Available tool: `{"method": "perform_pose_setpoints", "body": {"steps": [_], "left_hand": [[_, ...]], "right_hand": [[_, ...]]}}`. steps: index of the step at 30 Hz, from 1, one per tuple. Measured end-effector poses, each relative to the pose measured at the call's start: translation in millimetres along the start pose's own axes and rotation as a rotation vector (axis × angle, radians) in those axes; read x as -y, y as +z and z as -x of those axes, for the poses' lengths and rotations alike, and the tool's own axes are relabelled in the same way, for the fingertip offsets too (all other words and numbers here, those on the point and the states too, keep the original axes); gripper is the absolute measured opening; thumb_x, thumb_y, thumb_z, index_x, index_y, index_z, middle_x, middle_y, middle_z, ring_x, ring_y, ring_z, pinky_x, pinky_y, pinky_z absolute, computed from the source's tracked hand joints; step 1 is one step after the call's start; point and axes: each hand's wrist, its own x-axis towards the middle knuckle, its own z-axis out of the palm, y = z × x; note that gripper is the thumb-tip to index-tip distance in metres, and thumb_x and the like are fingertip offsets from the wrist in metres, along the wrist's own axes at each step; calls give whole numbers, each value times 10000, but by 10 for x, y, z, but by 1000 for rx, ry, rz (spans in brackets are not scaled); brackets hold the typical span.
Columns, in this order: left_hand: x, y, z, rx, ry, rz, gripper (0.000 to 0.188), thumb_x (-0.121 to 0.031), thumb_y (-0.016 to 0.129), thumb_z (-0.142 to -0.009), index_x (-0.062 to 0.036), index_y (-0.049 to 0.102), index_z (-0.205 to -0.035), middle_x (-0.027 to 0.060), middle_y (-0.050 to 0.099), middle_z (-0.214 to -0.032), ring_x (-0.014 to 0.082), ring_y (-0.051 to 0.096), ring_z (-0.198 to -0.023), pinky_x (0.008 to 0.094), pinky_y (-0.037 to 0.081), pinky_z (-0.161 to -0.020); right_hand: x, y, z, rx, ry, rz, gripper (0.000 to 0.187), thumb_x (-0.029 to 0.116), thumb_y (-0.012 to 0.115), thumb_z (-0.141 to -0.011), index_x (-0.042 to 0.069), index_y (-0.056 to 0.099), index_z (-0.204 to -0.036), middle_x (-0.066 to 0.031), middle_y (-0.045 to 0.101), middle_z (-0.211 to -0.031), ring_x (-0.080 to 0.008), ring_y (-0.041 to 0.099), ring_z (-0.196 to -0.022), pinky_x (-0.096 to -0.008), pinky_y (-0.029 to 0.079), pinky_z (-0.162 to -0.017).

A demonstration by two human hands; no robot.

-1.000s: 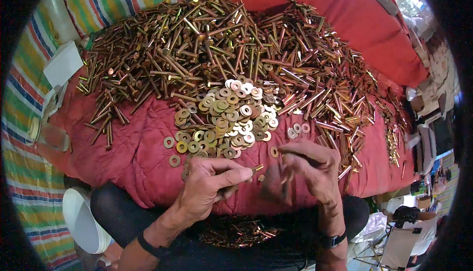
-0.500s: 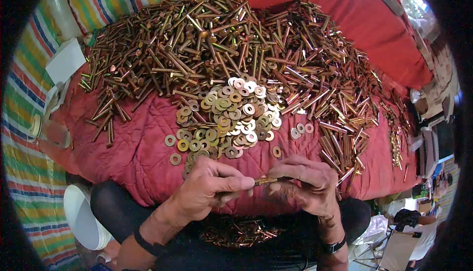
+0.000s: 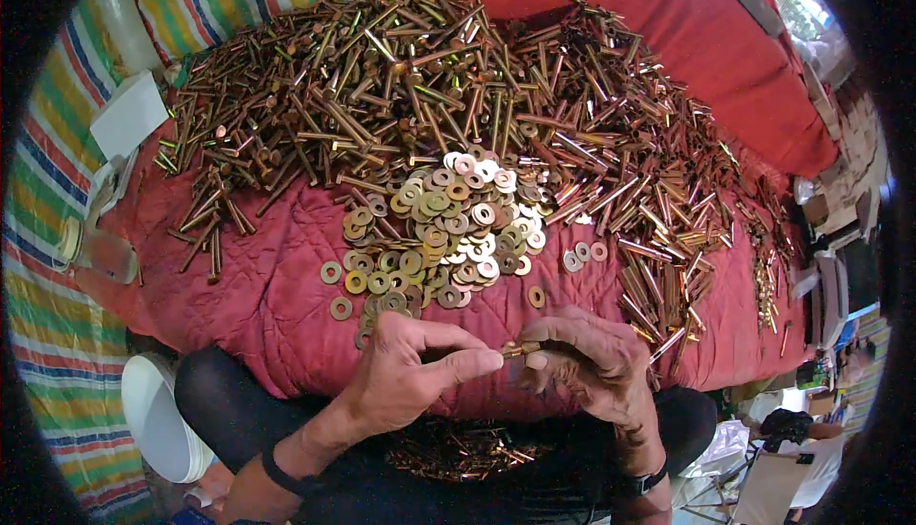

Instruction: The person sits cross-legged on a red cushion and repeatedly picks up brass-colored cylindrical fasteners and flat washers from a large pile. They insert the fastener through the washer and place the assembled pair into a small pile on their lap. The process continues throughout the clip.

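In front of my lap, my left hand point(image 3: 405, 372) and my right hand point(image 3: 596, 358) meet at a short brass-coloured threaded bolt point(image 3: 517, 348). My left thumb and forefinger pinch one end, while my right thumb and fingers close around the other. Fingers cover most of the piece, so I cannot tell if a nut or sleeve sits on it. Just beyond my hands lies a heap of flat washers point(image 3: 444, 229), with a few loose ones to the right. Behind it rises a large pile of long bolts point(image 3: 372, 96).
Slim metal tubes point(image 3: 658, 210) spread along the right of the red quilted cloth point(image 3: 277, 277). More metal pieces point(image 3: 468, 453) lie in my lap. A white bucket point(image 3: 157, 420) stands at lower left; a clear jar point(image 3: 107, 256) lies on its side near the striped sheet point(image 3: 57, 353).
My hands have drawn closer together, and less of the bolt shows between them. My left fingertips have shifted slightly right. The piles look unchanged.
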Motion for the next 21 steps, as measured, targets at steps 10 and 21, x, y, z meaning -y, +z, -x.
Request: {"method": "perform_pose_setpoints", "body": {"steps": [10, 21], "left_hand": [[21, -68, -15, 109, -392, 339, 216, -178, 805, -906, 37, 796, -890, 25, 694, -700, 48, 545, -564, 236, 357, -505], [7, -93, -24, 196, -512, 690, 226, -175, 791, -931, 48, 776, -899, 4, 589, -611, 60, 450, -482, 260, 297, -459]], "right_hand": [[50, 11, 13, -15, -44, 65, 250, 11, 760, -919, 15, 704, -1163, -77, 675, -945, -158, 707, -723, -301, 547, -614], [26, 11, -2, -54, -197, 182, 264, 34, 764, -925, 2, 698, -1178, -89, 673, -950, -158, 701, -718, -280, 545, -624]]}}
